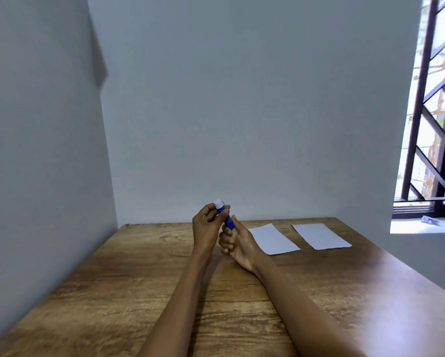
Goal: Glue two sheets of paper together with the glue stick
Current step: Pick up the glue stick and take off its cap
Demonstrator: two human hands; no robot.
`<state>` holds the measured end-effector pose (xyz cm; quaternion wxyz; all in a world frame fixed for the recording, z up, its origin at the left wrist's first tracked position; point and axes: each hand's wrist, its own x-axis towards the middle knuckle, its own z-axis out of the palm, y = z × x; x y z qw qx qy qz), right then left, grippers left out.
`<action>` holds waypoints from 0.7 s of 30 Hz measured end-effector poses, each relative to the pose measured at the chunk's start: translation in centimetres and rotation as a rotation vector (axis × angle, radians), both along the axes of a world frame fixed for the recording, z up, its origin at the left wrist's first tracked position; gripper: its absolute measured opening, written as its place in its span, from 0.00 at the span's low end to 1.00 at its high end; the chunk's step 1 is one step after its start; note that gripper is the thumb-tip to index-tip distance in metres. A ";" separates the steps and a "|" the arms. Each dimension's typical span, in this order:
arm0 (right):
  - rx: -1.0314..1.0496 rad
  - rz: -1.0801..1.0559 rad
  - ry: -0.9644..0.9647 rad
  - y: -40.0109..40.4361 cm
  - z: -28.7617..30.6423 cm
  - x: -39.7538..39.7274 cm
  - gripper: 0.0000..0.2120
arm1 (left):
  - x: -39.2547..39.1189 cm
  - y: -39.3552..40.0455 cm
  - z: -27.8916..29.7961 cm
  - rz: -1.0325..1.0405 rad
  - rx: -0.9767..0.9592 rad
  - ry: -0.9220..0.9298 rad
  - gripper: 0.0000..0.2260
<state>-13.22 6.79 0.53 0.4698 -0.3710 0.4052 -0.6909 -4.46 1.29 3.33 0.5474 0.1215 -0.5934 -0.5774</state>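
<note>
Both forearms reach over the wooden worktop (113, 279). The right hand (238, 244) curls its grip round the lower body of the blue glue stick (227, 219); the left hand (206, 229) pinches its white-capped top. Two paper sheets (271, 239) (320, 235) lie flat just right, apart.

A plain room, probably in a home or a small office; little in view settles which. A wooden table (118, 284) with a printed grain fills the lower frame, pushed into a corner between bare pale grey walls (229, 112). At the right edge a window (437, 119) with dark metal bars (422, 104) lets in daylight, and a white sill (422, 225) runs below it at middle right.
</note>
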 end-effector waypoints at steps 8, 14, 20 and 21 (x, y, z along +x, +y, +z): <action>-0.029 0.044 0.005 0.7 -0.1 0.9 0.09 | 1.2 -0.8 -0.2 -0.022 0.009 0.052 0.07; -0.053 0.028 -0.006 0.3 0.3 2.1 0.11 | 0.1 -0.2 -0.2 -0.073 0.054 0.002 0.05; -0.145 -0.045 -0.057 0.2 0.1 1.1 0.10 | 1.0 -1.0 -0.5 0.015 0.078 0.046 0.06; -0.156 -0.045 -0.043 0.2 0.0 1.1 0.10 | 1.0 -1.1 -0.6 0.021 0.079 0.045 0.06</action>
